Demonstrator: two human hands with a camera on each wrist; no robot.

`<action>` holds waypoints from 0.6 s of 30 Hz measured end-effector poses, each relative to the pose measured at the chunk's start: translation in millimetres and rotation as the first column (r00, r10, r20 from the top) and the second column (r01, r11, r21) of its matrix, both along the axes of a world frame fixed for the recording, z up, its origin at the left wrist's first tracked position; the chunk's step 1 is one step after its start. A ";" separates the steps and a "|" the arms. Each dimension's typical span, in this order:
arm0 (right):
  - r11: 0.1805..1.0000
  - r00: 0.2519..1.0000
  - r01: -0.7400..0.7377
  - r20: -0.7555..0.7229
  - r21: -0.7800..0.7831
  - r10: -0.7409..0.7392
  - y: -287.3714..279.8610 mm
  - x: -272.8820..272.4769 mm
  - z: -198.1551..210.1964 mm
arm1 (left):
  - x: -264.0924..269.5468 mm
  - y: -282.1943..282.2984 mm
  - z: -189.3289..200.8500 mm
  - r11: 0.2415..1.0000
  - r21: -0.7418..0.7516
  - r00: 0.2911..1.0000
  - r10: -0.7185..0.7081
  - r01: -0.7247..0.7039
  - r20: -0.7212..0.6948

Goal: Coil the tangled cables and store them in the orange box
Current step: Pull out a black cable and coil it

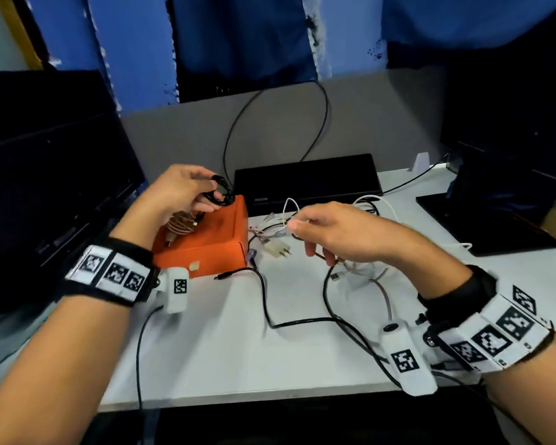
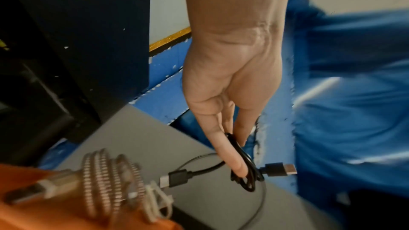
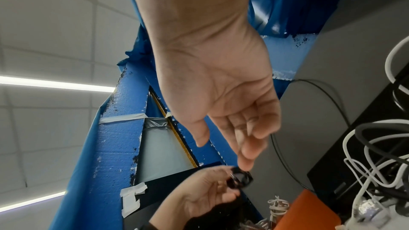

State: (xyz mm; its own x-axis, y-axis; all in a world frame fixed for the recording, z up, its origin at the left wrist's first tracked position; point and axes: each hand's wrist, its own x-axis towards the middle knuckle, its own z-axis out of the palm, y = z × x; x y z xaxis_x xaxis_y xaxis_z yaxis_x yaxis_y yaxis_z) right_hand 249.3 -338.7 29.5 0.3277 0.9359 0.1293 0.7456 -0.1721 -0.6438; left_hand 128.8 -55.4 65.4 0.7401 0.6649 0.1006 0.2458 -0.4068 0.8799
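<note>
My left hand [image 1: 211, 191] pinches a small coiled black cable [image 1: 219, 191] just above the far edge of the orange box [image 1: 212, 248]. In the left wrist view its fingers [image 2: 230, 156] pass through the black coil [image 2: 245, 176], and two USB plugs stick out sideways. A coiled copper-coloured braided cable [image 1: 180, 224] lies in the box. My right hand [image 1: 305, 240] hovers over the tangled white and black cables [image 1: 280, 226] to the right of the box. In the right wrist view the right hand [image 3: 223, 153] is relaxed and holds nothing.
A black laptop [image 1: 305, 178] lies behind the box and tangle. Dark monitors stand at the left [image 1: 45, 155] and right [image 1: 501, 194]. A loose black cable [image 1: 270, 319] snakes across the white table [image 1: 222, 348]. A white plug connector [image 1: 280, 252] lies by the box.
</note>
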 end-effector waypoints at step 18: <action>0.968 0.996 -0.023 0.073 -0.249 0.043 -2.0 7.0 -3.7 | 47.4 67.6 -31.3 0.951 0.302 0.889 0.199 -0.073 -0.412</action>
